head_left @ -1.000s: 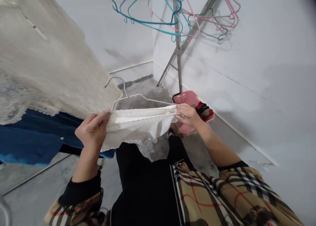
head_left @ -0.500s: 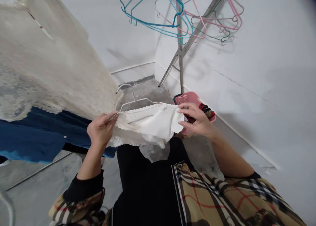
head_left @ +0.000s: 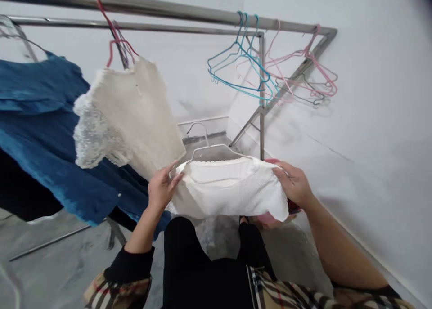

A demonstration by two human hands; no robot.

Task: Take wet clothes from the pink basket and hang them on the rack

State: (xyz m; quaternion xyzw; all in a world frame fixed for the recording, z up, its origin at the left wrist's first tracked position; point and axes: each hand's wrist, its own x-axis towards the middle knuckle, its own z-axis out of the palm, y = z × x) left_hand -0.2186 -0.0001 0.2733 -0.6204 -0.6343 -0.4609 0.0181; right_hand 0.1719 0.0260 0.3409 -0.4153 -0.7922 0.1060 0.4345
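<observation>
A white top (head_left: 229, 190) hangs on a white hanger (head_left: 216, 145), held up in front of my legs. The hanger's hook points up and its shoulders go into the neckline. My left hand (head_left: 163, 186) is closed on the left shoulder of the top, thumb toward me. My right hand (head_left: 293, 182) pinches the right shoulder, its fingers partly behind the cloth. The fabric droops between both hands, and its lower right corner hangs loose.
A metal rack (head_left: 189, 15) crosses the top, bearing blue hangers (head_left: 236, 70), pink hangers (head_left: 303, 55), a cream lace top (head_left: 131, 106) and a blue garment (head_left: 50, 120). Behind the white top, a pink basket (head_left: 268, 219) stands on the floor, partly hidden. A white wall (head_left: 381, 120) runs along the right.
My view has tilted up, showing the rack's bars. My hands have moved apart, and the white top is now spread wider over the hanger, with its right shoulder pulled out.
</observation>
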